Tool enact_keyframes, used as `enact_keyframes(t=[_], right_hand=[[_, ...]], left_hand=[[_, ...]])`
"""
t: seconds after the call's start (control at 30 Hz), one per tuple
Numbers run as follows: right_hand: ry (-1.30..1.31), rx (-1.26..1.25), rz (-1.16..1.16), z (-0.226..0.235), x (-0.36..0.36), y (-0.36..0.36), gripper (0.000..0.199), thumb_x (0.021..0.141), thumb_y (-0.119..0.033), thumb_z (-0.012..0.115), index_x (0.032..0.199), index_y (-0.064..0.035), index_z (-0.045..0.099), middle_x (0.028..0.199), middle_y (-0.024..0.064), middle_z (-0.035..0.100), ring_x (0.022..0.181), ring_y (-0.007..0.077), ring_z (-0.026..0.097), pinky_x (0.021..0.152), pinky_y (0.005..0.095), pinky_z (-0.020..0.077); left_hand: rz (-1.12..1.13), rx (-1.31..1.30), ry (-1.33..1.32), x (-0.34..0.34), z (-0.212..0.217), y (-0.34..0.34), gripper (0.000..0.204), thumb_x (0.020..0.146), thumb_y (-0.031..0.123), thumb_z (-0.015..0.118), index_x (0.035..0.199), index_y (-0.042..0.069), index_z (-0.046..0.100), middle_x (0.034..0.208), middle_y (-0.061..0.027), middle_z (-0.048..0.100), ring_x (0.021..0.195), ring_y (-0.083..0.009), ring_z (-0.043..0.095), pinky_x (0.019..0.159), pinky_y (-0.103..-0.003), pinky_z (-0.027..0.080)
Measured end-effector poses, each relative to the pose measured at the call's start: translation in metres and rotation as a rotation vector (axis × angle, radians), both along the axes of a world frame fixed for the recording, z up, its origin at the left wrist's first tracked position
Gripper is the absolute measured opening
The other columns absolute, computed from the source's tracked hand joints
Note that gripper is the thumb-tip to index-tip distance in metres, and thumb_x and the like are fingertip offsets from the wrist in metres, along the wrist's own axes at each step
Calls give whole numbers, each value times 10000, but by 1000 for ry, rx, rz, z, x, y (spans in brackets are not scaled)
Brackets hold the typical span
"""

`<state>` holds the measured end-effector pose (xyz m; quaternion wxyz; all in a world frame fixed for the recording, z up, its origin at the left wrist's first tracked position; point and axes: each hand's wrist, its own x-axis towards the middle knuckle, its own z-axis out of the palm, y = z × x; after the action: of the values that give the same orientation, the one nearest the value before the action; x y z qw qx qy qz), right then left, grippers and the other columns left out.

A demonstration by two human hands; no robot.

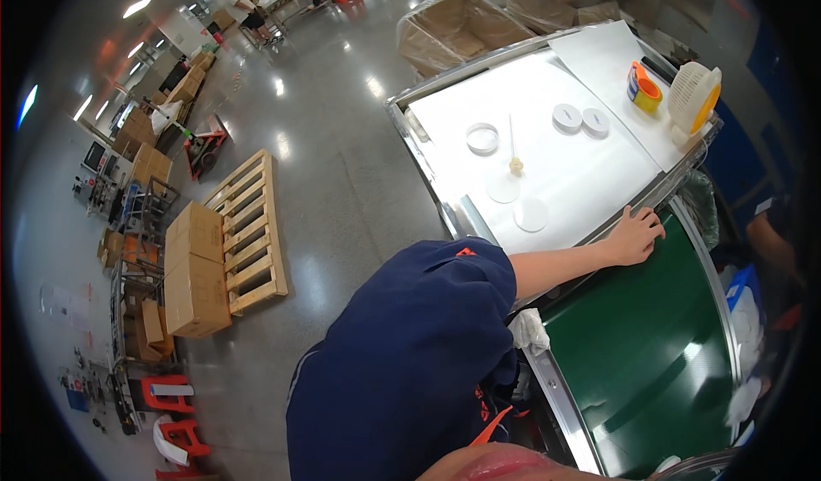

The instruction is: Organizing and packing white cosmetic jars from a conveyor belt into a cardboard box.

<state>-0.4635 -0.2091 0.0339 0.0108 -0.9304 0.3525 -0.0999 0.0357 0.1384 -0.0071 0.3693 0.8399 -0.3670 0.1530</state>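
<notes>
My left hand [635, 236] rests at the seam between a white-topped worktable [590, 160] and a green conveyor belt [646, 344], with its fingers apart and slightly bent. Nothing shows in its grip. On the white top lie a clear round ring [482, 139], a thin white stick with a yellowish end [516, 165], and two translucent discs [503, 190]. Farther right sit two white round lids [566, 118]. An orange and yellow tape roll [644, 89] stands near the far right corner, beside a white slatted thing with a yellow face [694, 100]. My right hand is out of view.
A bare arm with a dark sleeve [772, 229], seemingly another person's, shows at the right rim. Crumpled white cloth [530, 331] lies at the belt's near corner. A plastic-lined carton [462, 32] stands behind the table. Leftward are a wooden pallet [256, 233] and stacked cartons [195, 267].
</notes>
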Motion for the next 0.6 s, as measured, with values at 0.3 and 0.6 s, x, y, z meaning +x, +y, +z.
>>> enact_keyframes(t=[0.3,0.6], right_hand=[[-694,5,726,-27,-4,-14,327,901,-232,645,1037,65,640,936,283,624,874,416,593,818,452,475],[-91,90,-3,-3,16,33,277,919,-180,568,1046,61,617,883,284,651,774,445,612,687,473,470]], left_hand=[[16,-4,-19,3,-3,-2,236,789,92,590,1016,159,590,1088,-56,533,1216,-263,434,892,-584,344],[20,-8,5,-1,-2,-3,212,788,106,597,994,154,600,1092,-43,540,1214,-252,437,897,-563,344]])
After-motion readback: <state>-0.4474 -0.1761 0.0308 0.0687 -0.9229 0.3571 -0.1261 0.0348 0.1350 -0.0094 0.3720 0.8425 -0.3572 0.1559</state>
